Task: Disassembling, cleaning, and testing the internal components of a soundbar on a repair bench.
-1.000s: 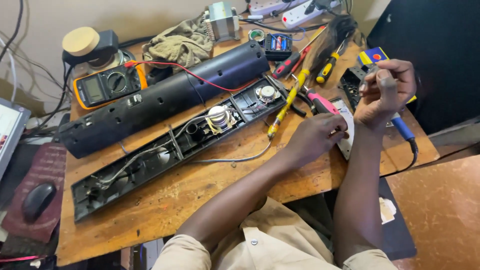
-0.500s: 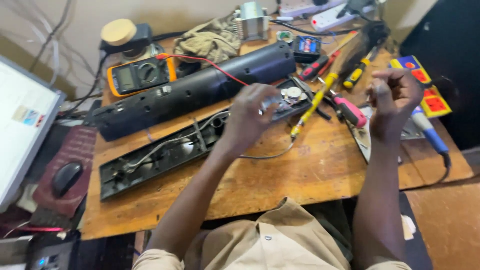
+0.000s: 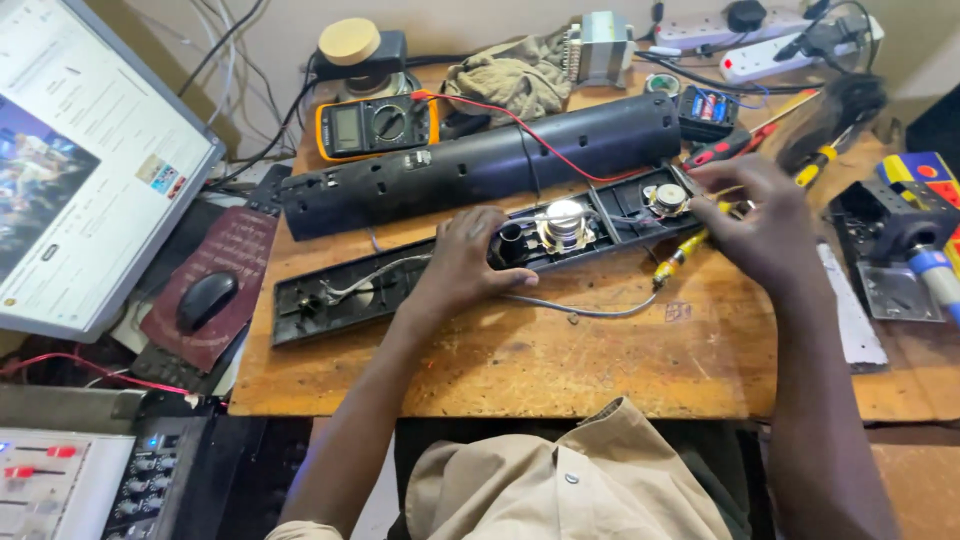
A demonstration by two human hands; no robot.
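Note:
A long black speaker bar lies opened on the wooden bench. Its open base (image 3: 330, 300) shows wires, a large round driver (image 3: 562, 225) and a smaller driver (image 3: 666, 197). The rounded black cover (image 3: 480, 165) lies just behind it. My left hand (image 3: 462, 260) presses on the middle of the base, fingertips just left of the large driver. My right hand (image 3: 757, 215) sits at the base's right end beside the small driver, above a yellow-handled screwdriver (image 3: 680, 256). Its fingertips are hidden, so I cannot tell whether it holds anything.
An orange multimeter (image 3: 375, 125) with a red lead, a rag (image 3: 510, 75), a transformer (image 3: 600, 45) and power strips (image 3: 760, 50) line the back. More screwdrivers (image 3: 725, 148) and a blue-handled tool (image 3: 935, 275) lie right. A monitor (image 3: 80, 170), mouse (image 3: 205, 300) and mixer (image 3: 80, 480) are left.
My left hand crossed from the right side to the middle of the base and settled on it. My right hand came down from mid-air to the base's right end. The view swung left.

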